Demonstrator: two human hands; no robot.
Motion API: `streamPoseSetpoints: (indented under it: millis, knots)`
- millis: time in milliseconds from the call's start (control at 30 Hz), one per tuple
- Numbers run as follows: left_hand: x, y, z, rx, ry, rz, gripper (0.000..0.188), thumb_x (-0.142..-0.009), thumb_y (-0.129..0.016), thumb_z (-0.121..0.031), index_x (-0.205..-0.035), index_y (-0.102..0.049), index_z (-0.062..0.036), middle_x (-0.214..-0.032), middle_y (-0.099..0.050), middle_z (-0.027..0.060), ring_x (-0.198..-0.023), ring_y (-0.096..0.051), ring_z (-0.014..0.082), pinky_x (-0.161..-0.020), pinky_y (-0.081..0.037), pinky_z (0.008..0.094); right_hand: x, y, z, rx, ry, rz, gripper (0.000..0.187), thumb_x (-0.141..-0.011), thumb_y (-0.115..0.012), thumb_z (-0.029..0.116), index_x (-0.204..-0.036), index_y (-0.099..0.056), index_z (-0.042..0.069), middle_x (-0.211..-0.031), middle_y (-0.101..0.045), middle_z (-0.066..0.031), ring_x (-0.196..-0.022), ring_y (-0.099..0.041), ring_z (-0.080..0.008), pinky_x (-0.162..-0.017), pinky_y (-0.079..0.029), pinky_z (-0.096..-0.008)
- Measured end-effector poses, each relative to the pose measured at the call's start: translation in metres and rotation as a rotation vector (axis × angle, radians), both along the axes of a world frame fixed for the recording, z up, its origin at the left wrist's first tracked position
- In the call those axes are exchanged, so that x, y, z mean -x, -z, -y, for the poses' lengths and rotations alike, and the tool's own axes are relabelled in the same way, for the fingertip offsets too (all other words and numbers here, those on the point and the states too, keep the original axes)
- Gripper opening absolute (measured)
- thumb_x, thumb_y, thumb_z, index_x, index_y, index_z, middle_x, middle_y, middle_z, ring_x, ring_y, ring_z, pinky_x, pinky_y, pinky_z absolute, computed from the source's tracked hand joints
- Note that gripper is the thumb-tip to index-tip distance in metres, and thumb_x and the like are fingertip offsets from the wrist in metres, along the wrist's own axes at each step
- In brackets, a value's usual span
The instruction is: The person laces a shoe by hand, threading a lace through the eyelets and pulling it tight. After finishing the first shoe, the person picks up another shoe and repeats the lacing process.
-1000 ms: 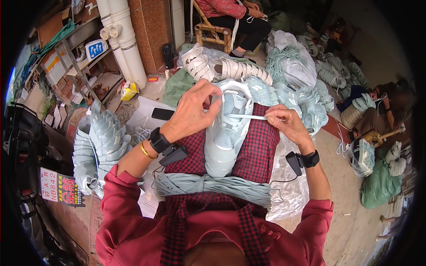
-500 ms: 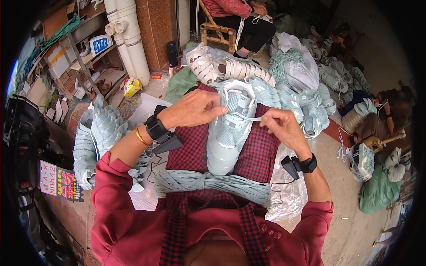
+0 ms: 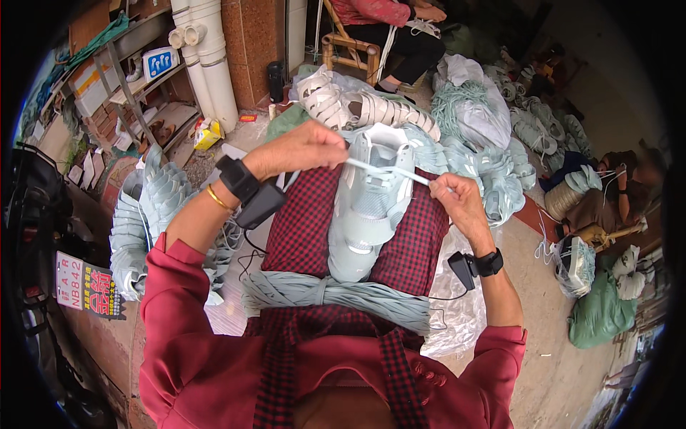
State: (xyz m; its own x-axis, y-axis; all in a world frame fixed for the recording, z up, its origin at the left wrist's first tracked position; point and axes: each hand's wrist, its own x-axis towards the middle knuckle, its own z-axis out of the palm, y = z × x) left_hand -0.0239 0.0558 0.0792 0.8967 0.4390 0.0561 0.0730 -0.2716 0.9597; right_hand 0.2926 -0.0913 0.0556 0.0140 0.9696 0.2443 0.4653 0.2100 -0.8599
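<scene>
A pale blue sneaker lies on my lap, toe toward me, over a red-and-black checked apron. A light shoelace crosses the shoe near its tongue. My left hand pinches one end, up and to the left of the shoe, with a loose tail hanging below the fingers. To the right, my right hand has the other end between closed fingers, so the lace stretches taut between both hands. Across my lap, nearer me, rests a tied bundle of pale blue laces.
Stacked pale blue shoe parts stand at my left, and more shoes lie at the right. White shoes sit ahead. A person sits on a bamboo chair; another is at the right. A green sack lies on the floor.
My left hand has moved up and left, and my right hand slightly right, drawing the lace out straight. The lace's tail now shows below my left hand.
</scene>
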Motion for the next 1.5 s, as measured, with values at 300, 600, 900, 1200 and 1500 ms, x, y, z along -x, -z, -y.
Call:
streamPoseSetpoints:
  millis: [300, 600, 900, 1200, 1500]
  knots:
    - [-0.035, -0.004, -0.004, -0.518, -0.315, 0.078, 0.036, -0.095, -0.068, -0.036, -0.115, -0.067, -0.0061, -0.105, -0.062, 0.0077, -0.089, -0.06, 0.0155, -0.077, -0.051, 0.0285, 0.04, -0.03, 0.001, -0.021, 0.044, 0.144, 0.034, -0.099, -0.063, 0.027, -0.124, -0.051, 0.007, -0.067, -0.055, -0.0069, -0.066, -0.055, -0.0144, -0.065, -0.046, -0.0295]
    - [-0.039, 0.017, 0.041, -0.62, -0.379, 0.147, 0.033, -0.08, -0.083, -0.026, -0.09, -0.062, -0.0025, -0.093, -0.054, 0.0106, -0.077, -0.06, 0.0251, -0.065, -0.052, 0.0378, 0.062, -0.005, 0.005, -0.038, -0.046, 0.15, 0.033, -0.083, -0.067, 0.008, -0.109, -0.047, 0.005, -0.064, -0.046, -0.0053, -0.057, -0.046, -0.0144, -0.055, -0.037, -0.0325]
    - [-0.035, 0.02, 0.047, -0.642, -0.424, 0.185, 0.035, -0.081, -0.082, -0.027, -0.098, -0.064, -0.0016, -0.101, -0.058, 0.0132, -0.081, -0.063, 0.0287, -0.07, -0.054, 0.0359, 0.046, -0.019, 0.021, -0.151, -0.082, 0.41, 0.036, -0.086, -0.073, 0.017, -0.115, -0.054, 0.007, -0.068, -0.055, -0.0102, -0.056, -0.056, -0.0239, -0.052, -0.042, -0.0362]
    - [-0.028, -0.011, 0.047, -0.626, -0.289, -0.093, 0.041, -0.079, -0.082, -0.032, -0.065, -0.065, 0.0027, -0.062, -0.064, 0.0135, -0.06, -0.066, 0.0264, -0.062, -0.053, 0.0338, 0.054, -0.003, 0.014, -0.236, -0.065, 0.281, 0.018, -0.09, -0.07, 0.014, -0.084, -0.067, -0.003, -0.071, -0.058, -0.0108, -0.054, -0.054, -0.0203, -0.051, -0.042, -0.033]
    - [-0.004, 0.028, 0.016, -0.332, -0.14, -0.029, 0.027, -0.089, -0.074, -0.021, -0.074, -0.069, 0.0006, -0.063, -0.06, 0.0044, -0.062, -0.053, 0.007, -0.057, -0.044, 0.028, 0.031, 0.009, 0.018, -0.203, -0.011, 0.305, 0.019, -0.09, -0.071, 0.014, -0.08, -0.065, -0.002, -0.066, -0.057, -0.0068, -0.055, -0.049, -0.0158, -0.051, -0.038, -0.0314]
